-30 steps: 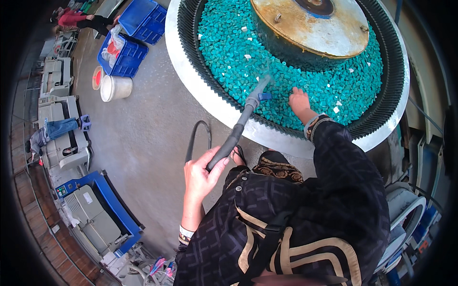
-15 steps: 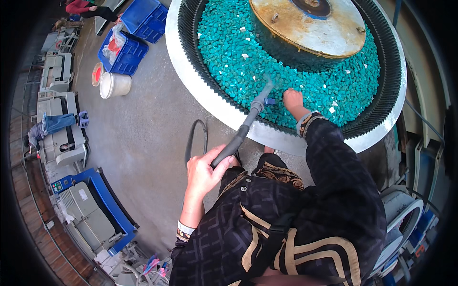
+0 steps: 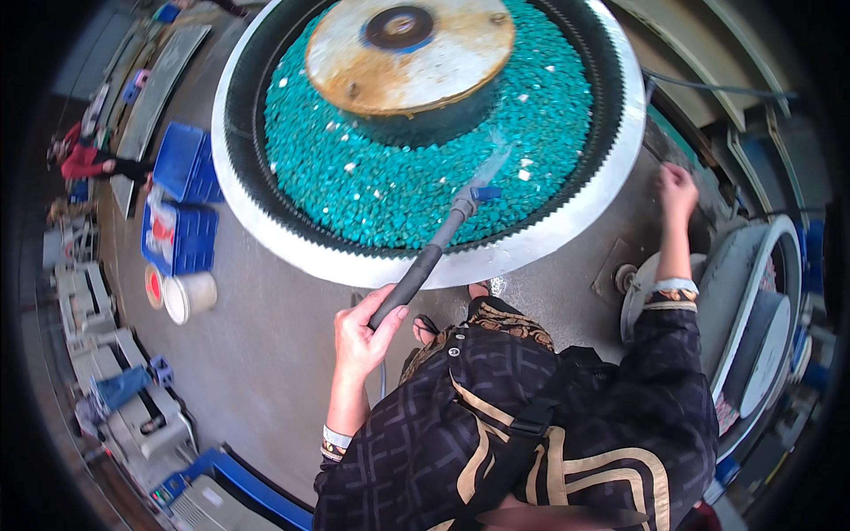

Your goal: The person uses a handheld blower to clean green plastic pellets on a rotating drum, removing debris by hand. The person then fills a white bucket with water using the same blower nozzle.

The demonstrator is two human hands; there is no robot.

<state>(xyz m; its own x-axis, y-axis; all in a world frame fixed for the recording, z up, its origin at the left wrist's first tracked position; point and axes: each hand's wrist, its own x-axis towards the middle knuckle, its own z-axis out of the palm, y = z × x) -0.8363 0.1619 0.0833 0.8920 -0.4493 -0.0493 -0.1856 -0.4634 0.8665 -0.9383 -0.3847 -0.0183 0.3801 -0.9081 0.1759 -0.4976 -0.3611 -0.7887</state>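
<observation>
My left hand [image 3: 359,338] is wrapped round a grey water hose [image 3: 416,281] with a blue-handled valve [image 3: 483,193] near its end. A spray of water leaves the hose tip over a large round tub full of small teal stones [image 3: 381,199], among which several white pieces lie scattered. The tub has a pale rim [image 3: 567,252] and a dark ribbed inner wall. At its middle stands a drum with a rusty, stained lid [image 3: 460,75]. Out to the right, beyond the rim, my right hand [image 3: 678,193] is raised with curled fingers; what they hold, if anything, is hidden.
A second round machine [image 3: 722,323] stands close on my right. Two blue crates [image 3: 181,239], a white bucket [image 3: 190,296] and a row of grey machines [image 3: 84,296] are at the left. One person in red [image 3: 84,162] sits at the far left. The concrete floor [image 3: 266,354] looks wet.
My right hand has left the stones and swung out to the right, past the rim. The view has turned right. My left hand still grips the spraying hose.
</observation>
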